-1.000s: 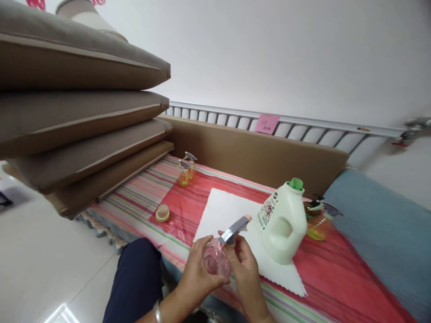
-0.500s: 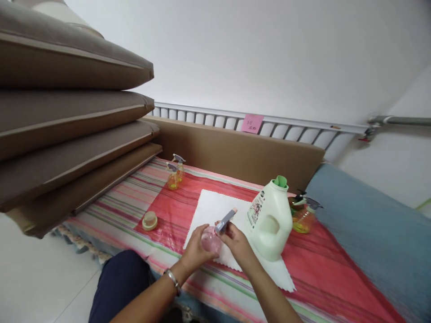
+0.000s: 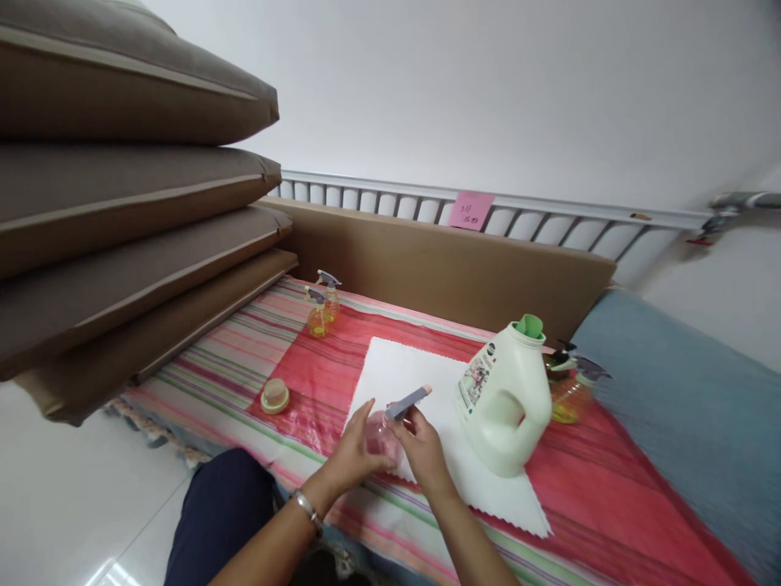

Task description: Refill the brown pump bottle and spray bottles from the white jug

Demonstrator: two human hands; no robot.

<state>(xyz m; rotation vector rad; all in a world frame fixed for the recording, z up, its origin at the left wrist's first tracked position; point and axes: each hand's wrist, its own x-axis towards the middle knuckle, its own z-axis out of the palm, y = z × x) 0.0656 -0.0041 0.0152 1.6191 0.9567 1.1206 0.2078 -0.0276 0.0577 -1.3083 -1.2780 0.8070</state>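
Note:
Curved around a small clear pink spray bottle [image 3: 379, 439], my left hand [image 3: 351, 456] steadies it over the front of a white sheet [image 3: 403, 366] with scalloped edges. The fingers of my right hand [image 3: 424, 449] are closed on the grey trigger sprayer head [image 3: 407, 403] at the bottle's neck. The sprayer's pale nozzle points to the right. Whether the head is fully seated on the neck is hidden by my fingers. To the right stands a pale green detergent jug [image 3: 509, 423] with a green spout piece [image 3: 530, 325] in its mouth.
A round cream cap [image 3: 275, 396] lies at left on red plastic. Two spray bottles [image 3: 317, 320] with yellow liquid stand behind it; another orange-tinted spray bottle [image 3: 569, 400] is behind the jug. Thick cushions [image 3: 140, 195] are stacked at left, and a brown board [image 3: 439, 268] lines the back.
The sprayer head has turned to a flatter angle in my right hand. My left hand stays around the bottle. The view has shifted slightly, so background things sit differently.

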